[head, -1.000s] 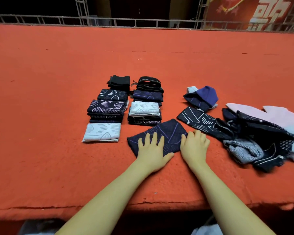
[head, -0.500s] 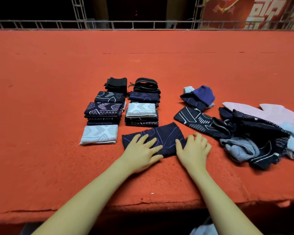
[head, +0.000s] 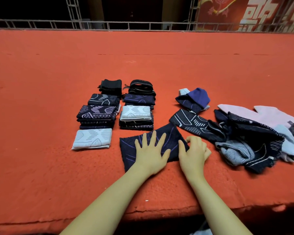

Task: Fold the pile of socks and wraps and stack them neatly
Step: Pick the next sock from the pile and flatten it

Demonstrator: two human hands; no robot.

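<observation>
Head view of a red felt-covered table (head: 41, 99) during sock folding. A dark navy sock (head: 153, 143) with thin purple lines lies flat near the front edge, between the folded stacks and the unsorted pile. The left hand (head: 150, 153) rests palm-down on its middle, fingers (head: 154, 138) straight and spread, pressing the fabric flat. The right hand (head: 194, 152) sits at the sock's right end, its fingers curled at the fabric's edge; the thumb lies along that edge, and whether the fingertips actually pinch the cloth cannot be told.

Behind and to the left stand two rows of folded items. Left row, front to back: a light grey folded sock (head: 92, 139) lying singly on the table, a stack of dark patterned socks (head: 97, 116), another dark patterned folded pair (head: 104, 100), and a black folded wrap (head: 111, 85). Right row: a dark stack topped by a white folded sock (head: 136, 112), a navy folded pair (head: 139, 99), and a black strapped wrap (head: 140, 86) at the back.

To the right lies the unfolded pile (head: 244, 138): dark patterned socks, a striped grey piece, pale pink socks (head: 254, 114). Apart from it, a blue and navy bundle (head: 195, 99) sits further back. A metal railing (head: 143, 25) runs along the far edge
</observation>
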